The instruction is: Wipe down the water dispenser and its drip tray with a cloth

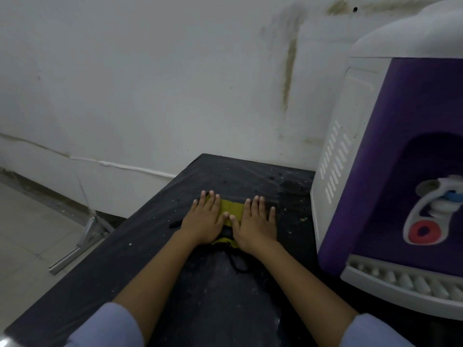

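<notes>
Both palms flat, fingers straight, no grip on anything: my left hand [205,219] and right hand [255,221] press the yellow cloth [231,209] smooth on the tabletop [150,246] (flat wipes better). Dispenser [411,146] and drip tray [400,284] wait untouched at right.

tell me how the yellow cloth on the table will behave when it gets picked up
The cloth will probably go limp and droop: it lies flat on the table under the left hand and right hand. It looks thin, so it is likely light. Dark threads beside it may trail along, if they are attached.
</notes>
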